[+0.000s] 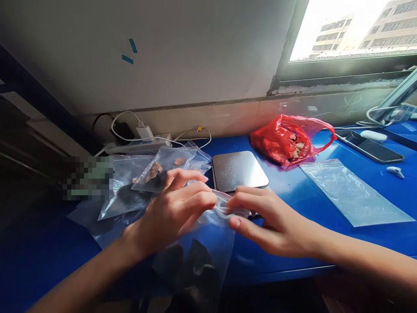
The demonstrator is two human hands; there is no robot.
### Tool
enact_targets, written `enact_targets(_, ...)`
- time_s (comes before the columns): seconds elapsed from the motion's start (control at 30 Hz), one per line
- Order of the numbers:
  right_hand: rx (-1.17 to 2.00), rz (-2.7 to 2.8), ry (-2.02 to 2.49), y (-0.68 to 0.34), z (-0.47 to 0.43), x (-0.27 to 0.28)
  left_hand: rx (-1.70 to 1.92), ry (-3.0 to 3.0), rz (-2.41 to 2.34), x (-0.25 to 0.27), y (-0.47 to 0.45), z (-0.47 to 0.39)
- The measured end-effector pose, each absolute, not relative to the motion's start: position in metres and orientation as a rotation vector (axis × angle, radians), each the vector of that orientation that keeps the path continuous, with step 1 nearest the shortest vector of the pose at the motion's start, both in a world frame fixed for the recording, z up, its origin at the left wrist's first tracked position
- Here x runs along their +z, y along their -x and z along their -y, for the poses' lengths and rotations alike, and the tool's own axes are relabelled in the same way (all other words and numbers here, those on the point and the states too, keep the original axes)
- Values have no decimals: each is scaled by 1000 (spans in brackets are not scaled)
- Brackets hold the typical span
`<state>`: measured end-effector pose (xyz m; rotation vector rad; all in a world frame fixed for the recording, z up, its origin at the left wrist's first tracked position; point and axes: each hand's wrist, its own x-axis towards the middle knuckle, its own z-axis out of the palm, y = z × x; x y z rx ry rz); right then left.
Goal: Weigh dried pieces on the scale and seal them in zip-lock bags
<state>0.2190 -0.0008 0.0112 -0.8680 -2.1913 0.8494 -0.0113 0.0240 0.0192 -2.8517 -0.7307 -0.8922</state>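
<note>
Between my hands hangs a clear zip-lock bag (208, 248) with dark, flat, irregular pieces inside, its lower part over the table's front edge. My left hand (182, 202) grips the top edge on the left, fingers bent. At the right end of the same edge, my right hand (263, 217) pinches the bag between thumb and fingers. The zip strip curves between the two hands. Just beyond them lies a kitchen scale (239, 169) with a bare, shiny metal top; my hands and the bag hide its front.
Filled zip-lock bags (130, 187) lie piled at left, near a power strip (156, 141) with a white charger. A red plastic bag (276, 141) holding brownish pieces stands behind the scale. At right are a flat zip-lock bag (355, 191), a phone (369, 145) and an earbud (395, 171).
</note>
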Motion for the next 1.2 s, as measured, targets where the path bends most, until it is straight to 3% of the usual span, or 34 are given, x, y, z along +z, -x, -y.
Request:
enact_targets(0.3,1148,1759,965,-225,-22,4,-866,2781,1111,32,43,-57)
enact_targets(0.47,1341,1565,990,-227,-20,2,-1603,2554,1442,35,50,-54)
enact_targets(0.6,1533,1566,1023,-223,-13,2,-2157,2345,1405,40,44,-45)
enact_targets(0.8,1813,1319,891,-211,-9,-6,-2576,2279,1266,38,29,-33)
enact_targets(1.07,1391,1147,852,-248,-33,13,-2172,2647,1317,31,28,-30)
enact_targets(1.2,882,953,1130,-331,-46,23,-2074,2597,1347,31,33,-34)
